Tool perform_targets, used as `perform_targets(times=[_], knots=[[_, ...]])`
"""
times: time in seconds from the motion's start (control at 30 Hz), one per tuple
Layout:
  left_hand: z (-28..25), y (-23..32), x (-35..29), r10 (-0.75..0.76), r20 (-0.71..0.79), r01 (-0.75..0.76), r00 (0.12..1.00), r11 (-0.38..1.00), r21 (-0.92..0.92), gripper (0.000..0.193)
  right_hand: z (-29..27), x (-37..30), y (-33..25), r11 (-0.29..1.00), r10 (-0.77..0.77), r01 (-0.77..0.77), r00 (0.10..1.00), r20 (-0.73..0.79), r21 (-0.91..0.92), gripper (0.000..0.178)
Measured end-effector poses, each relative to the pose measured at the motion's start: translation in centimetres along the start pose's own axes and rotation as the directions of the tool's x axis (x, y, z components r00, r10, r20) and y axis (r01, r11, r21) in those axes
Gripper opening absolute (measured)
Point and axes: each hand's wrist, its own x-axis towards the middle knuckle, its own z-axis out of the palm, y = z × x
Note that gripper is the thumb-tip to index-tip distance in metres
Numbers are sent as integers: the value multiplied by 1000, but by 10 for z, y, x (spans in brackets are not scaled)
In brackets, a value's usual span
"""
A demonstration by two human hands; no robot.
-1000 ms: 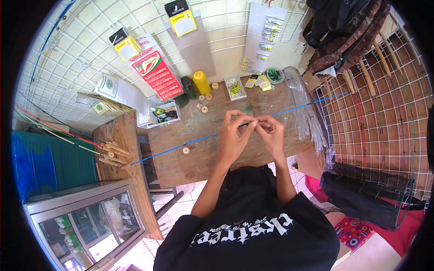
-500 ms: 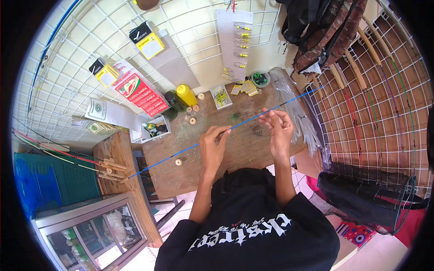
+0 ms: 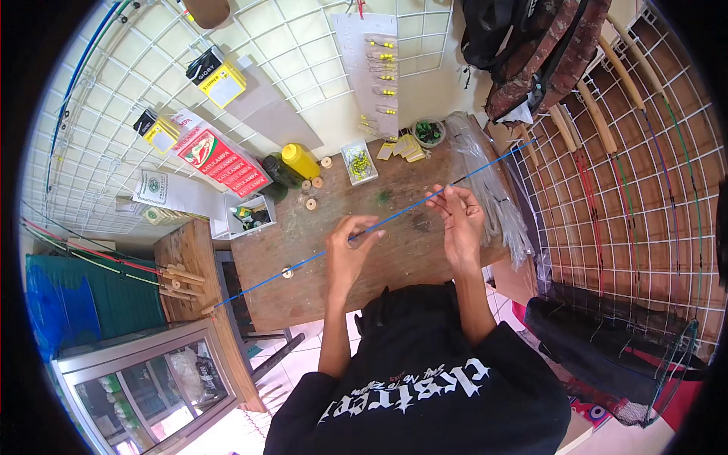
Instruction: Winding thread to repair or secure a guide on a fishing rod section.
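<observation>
A slim blue fishing rod slants across the bench, from the wooden ledge at lower left up toward the right-hand grid. Around its middle sits my left hand, thumb and forefinger parted, with the rod passing between them. My right hand pinches the rod between thumb and fingertips, just below a dark band on it. Its remaining fingers are loosely curled, and the palm is turned partly up. Whether a thin thread runs between the hands is too small to tell. A small wooden ring lies by the rod on the wooden table.
Along the table's back stand a yellow bottle, a dark bottle, several wooden spools and a white tray of small yellow-green pieces. Clear plastic sleeves lie at right. Fishing rods with wooden handles hang on the right grid. A glass cabinet stands lower left.
My left thumb and forefinger have parted from their pinch on the rod. Both hands sit slightly further left in view; the whole view has shifted a little. My right hand keeps its pinch.
</observation>
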Motion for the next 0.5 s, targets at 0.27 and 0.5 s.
perform_targets(times=[0.27,0.5], knots=[[55,51,38,205,75,-201,976,978,-56,23,-6,2,3,995,-60,60,998,-1,-79,12],[73,46,56,57,162,-32,985,988,-151,11,-15,8,-10,975,-106,97,994,-35,-202,15]])
